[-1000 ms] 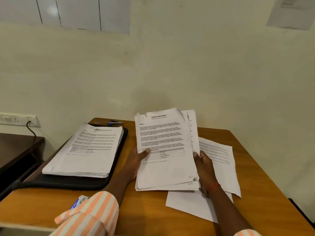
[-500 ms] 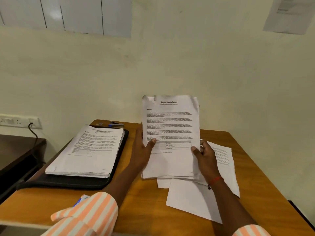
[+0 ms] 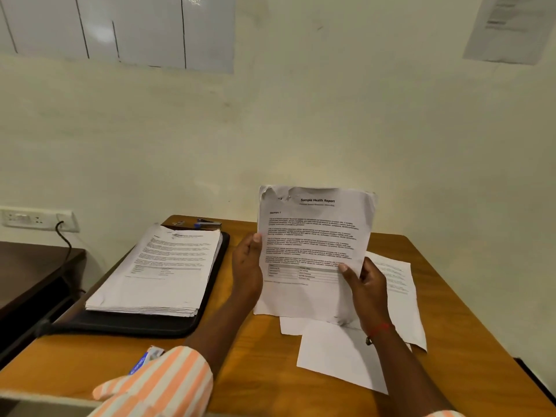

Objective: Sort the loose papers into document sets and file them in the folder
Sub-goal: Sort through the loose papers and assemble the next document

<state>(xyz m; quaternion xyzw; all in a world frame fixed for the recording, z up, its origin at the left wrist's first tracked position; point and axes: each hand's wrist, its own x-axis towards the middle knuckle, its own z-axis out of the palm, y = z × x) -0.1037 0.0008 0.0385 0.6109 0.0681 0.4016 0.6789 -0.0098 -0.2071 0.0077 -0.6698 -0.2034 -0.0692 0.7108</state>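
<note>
A thin sheaf of white printed sheets headed "Sample Health Report" (image 3: 313, 251) stands nearly upright over the middle of the orange-brown wooden table (image 3: 261, 374), its lower edge down at the loose white sheets (image 3: 340, 356) that lie flat and overlapping there; whether it rests on them or hangs just above cannot be told. The left hand (image 3: 248, 266) pinches its left edge about halfway up, thumb on the printed face and fingers hidden behind. The right hand (image 3: 365, 284) pinches the lower right side in the same way, thumb in front. The paper looks light and limp: the top bows a little and the upper left corner is crumpled and ragged, so that corner would likely tear further if pulled. The side edges, where the hands are now, seem the safest hold, since a grip on both sides keeps the sheets from fanning or sliding apart; smooth sheets held by one corner would probably slip out of order. To the left, well apart from the held sheaf, a thick squared pile of white printed pages (image 3: 162, 275) lies on an open black soft-edged folder (image 3: 144, 326). That pile looks heavier and would call for support from beneath. The flat sheets on the table may need an edge lifted first.
</note>
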